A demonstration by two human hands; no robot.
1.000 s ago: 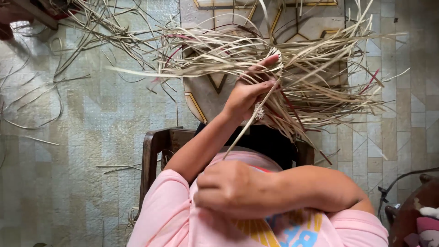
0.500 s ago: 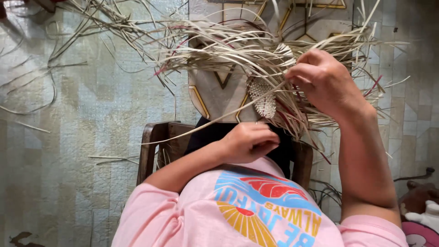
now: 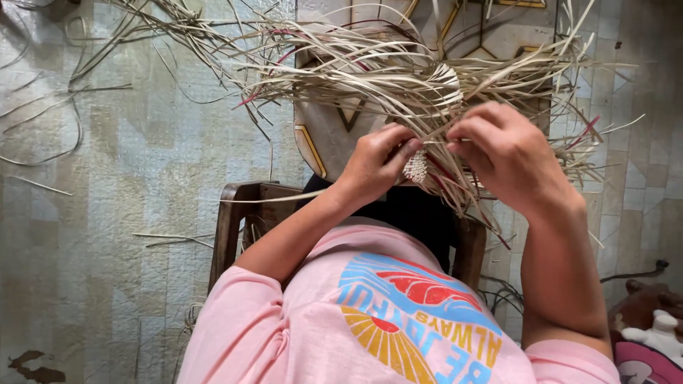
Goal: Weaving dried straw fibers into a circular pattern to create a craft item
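A loose bundle of pale dried straw strips, a few dyed red, fans out in front of me above the floor. A small tightly woven patch hangs at its lower middle. My left hand pinches the strips right beside the woven patch, fingertips touching it. My right hand is closed over strips just to the right of the patch. Both hands meet at the weave. My pink printed shirt fills the bottom of the view.
I sit on a dark wooden chair. Stray strips lie scattered on the pale tiled floor at the left and top left. A patterned tile panel lies under the bundle. Soft toys or cushions sit at the bottom right.
My right hand went from my chest up into the strips and has dropped slightly. My left hand dropped, then rose back to the woven patch, so both hands now meet there.
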